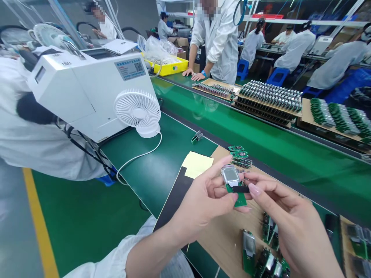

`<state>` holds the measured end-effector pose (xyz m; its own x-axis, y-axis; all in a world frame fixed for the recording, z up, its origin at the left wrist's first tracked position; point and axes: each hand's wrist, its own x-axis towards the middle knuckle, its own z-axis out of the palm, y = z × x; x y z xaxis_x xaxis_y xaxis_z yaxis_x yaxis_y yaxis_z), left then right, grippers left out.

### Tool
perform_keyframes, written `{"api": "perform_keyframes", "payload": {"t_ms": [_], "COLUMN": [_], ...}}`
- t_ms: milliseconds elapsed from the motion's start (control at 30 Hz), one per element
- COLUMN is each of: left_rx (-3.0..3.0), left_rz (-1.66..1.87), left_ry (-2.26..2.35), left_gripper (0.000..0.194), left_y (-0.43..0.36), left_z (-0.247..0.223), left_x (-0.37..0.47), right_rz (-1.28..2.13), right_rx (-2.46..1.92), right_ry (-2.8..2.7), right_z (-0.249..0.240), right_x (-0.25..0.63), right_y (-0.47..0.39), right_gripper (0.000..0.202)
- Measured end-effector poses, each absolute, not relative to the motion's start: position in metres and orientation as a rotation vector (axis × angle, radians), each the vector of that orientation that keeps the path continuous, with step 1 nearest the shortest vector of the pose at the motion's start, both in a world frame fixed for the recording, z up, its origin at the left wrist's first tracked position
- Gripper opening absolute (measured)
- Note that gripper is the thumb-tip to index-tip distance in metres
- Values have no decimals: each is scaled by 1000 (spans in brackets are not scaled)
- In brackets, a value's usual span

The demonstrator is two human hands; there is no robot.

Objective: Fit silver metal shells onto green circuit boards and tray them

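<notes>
My left hand [213,193] grips a green circuit board [240,200] by its edges, with a small grey display [230,174] on the board's upper part. Between the thumb and fingers of my right hand [278,197] is the end of a short black strip [241,189], which lies across the board just below the display. Both hands are over a brown cardboard sheet [220,241]. Several more boards [249,247] with displays stand on the cardboard below my hands, partly hidden by my right hand. Other small boards [238,153] lie beyond my fingers.
A yellow paper pad [198,165] lies left of my hands. Farther left are a white fan [139,112] and a white machine [87,92]. Trays of boards [269,96] line the far side of the green conveyor [261,133]. A person [214,42] in white leans there.
</notes>
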<state>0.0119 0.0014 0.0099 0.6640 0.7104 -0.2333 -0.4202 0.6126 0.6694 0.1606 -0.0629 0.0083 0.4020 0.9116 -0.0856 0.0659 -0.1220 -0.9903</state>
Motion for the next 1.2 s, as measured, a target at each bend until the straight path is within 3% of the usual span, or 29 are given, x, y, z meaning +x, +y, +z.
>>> {"api": "perform_keyframes", "payload": {"t_ms": [167,400,1200], "left_rx": [598,617,644], "left_rz": [688,700,710], "left_ry": [559,545,535], "left_gripper": [76,67,52], "left_y": [1,-1,1], "left_z": [13,13,10], "left_x": [13,15,13], "right_rz": [970,897,868], "right_rx": [-1472,-1450,-1479], "right_ry": [-868,-939,-913], "right_z": [2,-8,-3], "right_x": [157,159,151], "right_y": [-62,-59,-57], "right_gripper": [19,12,14]}}
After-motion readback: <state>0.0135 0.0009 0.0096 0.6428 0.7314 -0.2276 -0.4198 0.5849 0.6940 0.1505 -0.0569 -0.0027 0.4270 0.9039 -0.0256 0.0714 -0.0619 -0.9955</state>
